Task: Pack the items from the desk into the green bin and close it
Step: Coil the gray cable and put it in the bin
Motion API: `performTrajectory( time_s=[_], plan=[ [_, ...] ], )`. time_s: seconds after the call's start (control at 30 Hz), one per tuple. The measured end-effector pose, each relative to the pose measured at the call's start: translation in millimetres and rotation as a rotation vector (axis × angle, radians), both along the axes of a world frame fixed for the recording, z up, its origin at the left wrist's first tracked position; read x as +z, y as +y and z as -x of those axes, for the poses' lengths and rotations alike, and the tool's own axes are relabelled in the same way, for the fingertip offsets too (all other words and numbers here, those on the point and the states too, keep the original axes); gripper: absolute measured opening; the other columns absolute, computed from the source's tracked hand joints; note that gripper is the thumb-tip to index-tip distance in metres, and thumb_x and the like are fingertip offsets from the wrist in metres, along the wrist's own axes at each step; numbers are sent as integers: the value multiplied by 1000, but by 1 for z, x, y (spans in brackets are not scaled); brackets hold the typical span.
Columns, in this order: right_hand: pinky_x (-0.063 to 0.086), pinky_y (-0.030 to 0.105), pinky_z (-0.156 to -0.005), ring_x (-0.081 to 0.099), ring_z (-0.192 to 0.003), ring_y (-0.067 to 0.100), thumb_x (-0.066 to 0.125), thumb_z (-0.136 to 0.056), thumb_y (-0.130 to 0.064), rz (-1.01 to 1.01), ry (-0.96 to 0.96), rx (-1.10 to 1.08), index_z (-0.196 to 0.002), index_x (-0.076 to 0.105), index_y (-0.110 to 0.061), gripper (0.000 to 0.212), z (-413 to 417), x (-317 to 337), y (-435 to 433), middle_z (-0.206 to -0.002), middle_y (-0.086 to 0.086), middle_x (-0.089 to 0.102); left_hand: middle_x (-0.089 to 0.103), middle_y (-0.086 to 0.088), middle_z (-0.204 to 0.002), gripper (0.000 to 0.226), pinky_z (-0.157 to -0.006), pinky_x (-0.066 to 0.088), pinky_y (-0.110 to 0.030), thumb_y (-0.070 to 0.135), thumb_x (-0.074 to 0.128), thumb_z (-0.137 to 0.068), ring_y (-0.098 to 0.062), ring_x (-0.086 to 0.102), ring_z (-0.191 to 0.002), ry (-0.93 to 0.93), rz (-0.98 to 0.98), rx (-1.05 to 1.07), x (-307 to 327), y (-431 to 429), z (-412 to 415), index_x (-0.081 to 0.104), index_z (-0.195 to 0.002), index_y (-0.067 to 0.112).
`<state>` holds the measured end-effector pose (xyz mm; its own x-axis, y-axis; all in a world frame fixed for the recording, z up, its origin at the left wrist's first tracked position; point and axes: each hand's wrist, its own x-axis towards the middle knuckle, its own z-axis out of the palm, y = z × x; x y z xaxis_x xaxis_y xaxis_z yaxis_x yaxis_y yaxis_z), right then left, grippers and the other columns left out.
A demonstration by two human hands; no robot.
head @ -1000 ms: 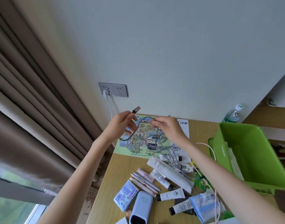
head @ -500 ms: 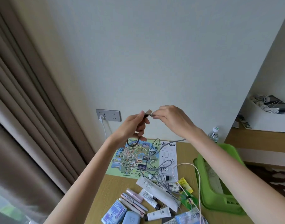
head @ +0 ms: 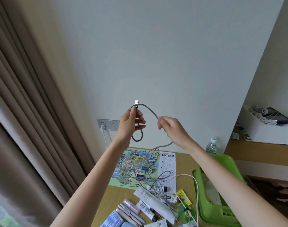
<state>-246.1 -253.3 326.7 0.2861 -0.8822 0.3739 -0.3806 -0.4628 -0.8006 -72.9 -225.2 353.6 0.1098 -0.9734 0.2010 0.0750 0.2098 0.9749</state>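
Parted since before, my left hand (head: 129, 124) pinches the grey cable (head: 137, 141) below its upward-pointing USB plug (head: 136, 102), right hand (head: 172, 127) pinches it farther along; map (head: 131, 166) scribble perhaps reads 1260.

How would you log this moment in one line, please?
left hand grips grey cable by USB plug | right hand pinches cable | green bin open

a bedroom or hotel room: heavy curtains (head: 25, 112), wall socket (head: 108, 124), wooden desk (head: 118, 199) with toiletries (head: 154, 205) and map (head: 133, 167).
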Motion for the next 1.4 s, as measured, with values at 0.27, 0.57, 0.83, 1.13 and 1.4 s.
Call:
performTrajectory(
  time_s=[0.27, 0.57, 0.83, 1.13, 1.4],
  plan=[
    [28, 30, -52, 35, -44, 9, 42, -102, -28, 67, 78, -39, -55, 47, -20, 48, -21, -9, 1, -48, -6, 42, 73, -14, -105, 41, -81, 57, -34, 29, 32, -106, -25, 71, -94, 97, 5, -28, -4, -6, 24, 60, -114, 0],
    [22, 32, -59, 26, -50, 17, 52, -96, -46, -78, 35, 30, -51, 37, -12, 58, -21, -7, -3, -50, 1, 30, 39, 1, -71, 47, -70, 52, -21, 33, 28, -106, -12, 45, -66, 61, -8, 50, -4, -14, 12, 65, -115, 6],
    [33, 30, -60, 33, -45, 14, 64, -91, -30, -217, -80, 94, -60, 53, -10, 39, -3, 12, -12, -45, -2, 35, 38, 4, -68, 48, -57, 40, -20, 40, 29, -105, -9, 34, -59, 258, -124, 111, -3, -26, -28, 69, -104, 15],
    [35, 16, -49, 42, -47, 3, 66, -91, -19, -96, -39, 106, -77, 73, -8, 18, -4, 13, -27, -48, -13, 51, 39, 5, -64, 51, -45, 37, -13, 41, 27, -105, -4, 33, -48, 383, -136, 181, 7, -28, -65, 71, -93, 16],
    [36, 22, -52, 43, -47, 6, 68, -86, -33, 81, 294, 250, -72, 68, -24, 16, -25, 17, -19, -56, -6, 65, 43, 4, -70, 50, -49, 32, -12, 37, 29, -105, -2, 38, -54, -264, -106, 151, 0, -17, -52, 73, -99, 14]
  ],
)
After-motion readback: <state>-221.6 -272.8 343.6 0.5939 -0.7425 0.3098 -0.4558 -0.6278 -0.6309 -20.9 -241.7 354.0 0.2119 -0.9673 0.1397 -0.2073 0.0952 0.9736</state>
